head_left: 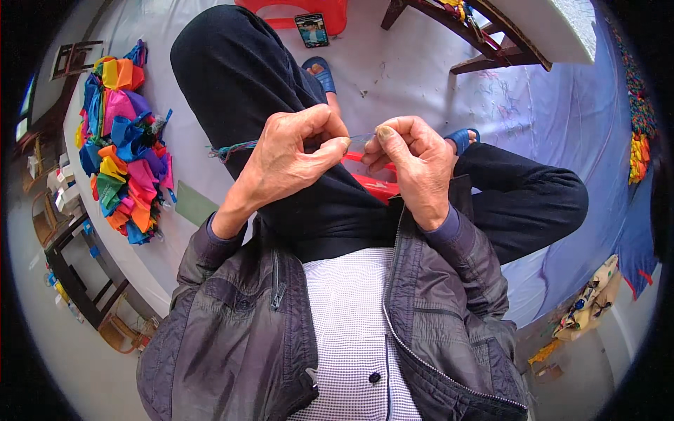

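threads (239, 146) span left hand (293, 152) and right hand (415, 160), each grip pinched closed.

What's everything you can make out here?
Threads: several, multicoloured, in hands
Cloths: many, multicoloured, left
Mat: one, green, beside cloths
Phone: one, black, top
Stool: one, red, top
Plastic piece: one, red, between legs
Table: one, white, upper right
Furniture: several, brown, left
Bundles: count unclear, multicoloured, right
Groundsheet: one, white, underneath
Sandals: two, blue, worn
Jacket: one, dark, worn
Shirt: one, pale, worn
Trousers: one, black, worn
Left hand: one, bare, centre
Right hand: one, bare, centre
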